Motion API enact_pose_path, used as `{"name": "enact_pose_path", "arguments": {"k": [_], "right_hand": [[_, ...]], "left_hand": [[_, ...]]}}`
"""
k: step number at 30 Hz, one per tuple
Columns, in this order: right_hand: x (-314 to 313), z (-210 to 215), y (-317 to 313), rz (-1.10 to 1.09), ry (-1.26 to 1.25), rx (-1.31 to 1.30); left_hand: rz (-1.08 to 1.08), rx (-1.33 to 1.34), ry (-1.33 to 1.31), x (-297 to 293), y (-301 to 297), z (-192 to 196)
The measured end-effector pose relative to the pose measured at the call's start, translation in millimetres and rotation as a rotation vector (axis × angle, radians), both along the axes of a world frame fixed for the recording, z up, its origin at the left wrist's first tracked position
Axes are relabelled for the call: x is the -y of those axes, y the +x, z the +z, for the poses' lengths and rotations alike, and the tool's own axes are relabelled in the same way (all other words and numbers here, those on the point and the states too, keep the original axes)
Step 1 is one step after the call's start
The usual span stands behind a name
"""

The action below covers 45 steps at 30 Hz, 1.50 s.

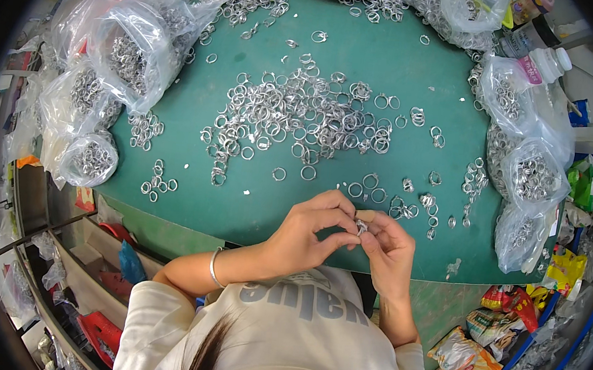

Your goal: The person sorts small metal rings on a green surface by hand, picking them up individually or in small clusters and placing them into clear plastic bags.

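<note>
Close to the table's near edge, my left hand (314, 230) and my right hand (388, 248) meet, fingertips pinched together. Between them is a small silver-coloured ring (361, 226), partly covered by the fingers. A tan wrap sits round one finger of my right hand. Just beyond my hands, several loose rings (378, 195) lie on the green tabletop (189, 204). Farther back, a broad pile of silver-coloured rings (296, 111) spreads over the middle of the table.
Clear plastic bags of rings line the table's left side (135, 58), far side and right side (533, 179). A white bottle (550, 64) stands at the far right. Drawers (92, 266) are at the lower left; coloured packets (464, 362) fill a blue-edged rack at the lower right.
</note>
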State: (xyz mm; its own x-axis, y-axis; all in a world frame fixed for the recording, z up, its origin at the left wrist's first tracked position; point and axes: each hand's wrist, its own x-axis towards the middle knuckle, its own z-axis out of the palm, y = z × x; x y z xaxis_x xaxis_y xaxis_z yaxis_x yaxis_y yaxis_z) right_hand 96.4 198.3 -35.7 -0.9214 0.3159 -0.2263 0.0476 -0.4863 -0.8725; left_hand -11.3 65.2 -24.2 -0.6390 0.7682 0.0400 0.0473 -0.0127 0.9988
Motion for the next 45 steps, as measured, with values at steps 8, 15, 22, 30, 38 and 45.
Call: {"name": "enact_pose_path", "arguments": {"k": [8, 15, 22, 30, 38, 45], "right_hand": [[-18.0, -12.5, 4.5, -0.221, 0.026, -0.025], [-34.6, -8.5, -2.4, -0.387, 0.672, 0.194], [-119.9, -8.8, 86.6, -0.933, 0.985, 0.384], [-241.4, -9.4, 189.5, -1.302, 1.070, 0.277], [-75.7, 10.1, 26.6, -0.393, 0.740, 0.130], [-77.3, 4.7, -21.8, -0.357, 1.050, 0.237]], "left_hand": [[-0.012, -0.067, 0.272, 25.7, -16.2, 19.3], [0.131, -0.488, -0.255, 20.5, -20.9, -19.2], [0.171, -0.566, -0.294, 26.0, -14.9, -36.7], [0.140, -0.496, -0.340, 0.2, -10.5, -34.0], [0.126, -0.441, -0.417, 3.8, -8.1, -33.2], [0.332, -0.337, -0.329, 12.3, -14.1, -35.5]]}}
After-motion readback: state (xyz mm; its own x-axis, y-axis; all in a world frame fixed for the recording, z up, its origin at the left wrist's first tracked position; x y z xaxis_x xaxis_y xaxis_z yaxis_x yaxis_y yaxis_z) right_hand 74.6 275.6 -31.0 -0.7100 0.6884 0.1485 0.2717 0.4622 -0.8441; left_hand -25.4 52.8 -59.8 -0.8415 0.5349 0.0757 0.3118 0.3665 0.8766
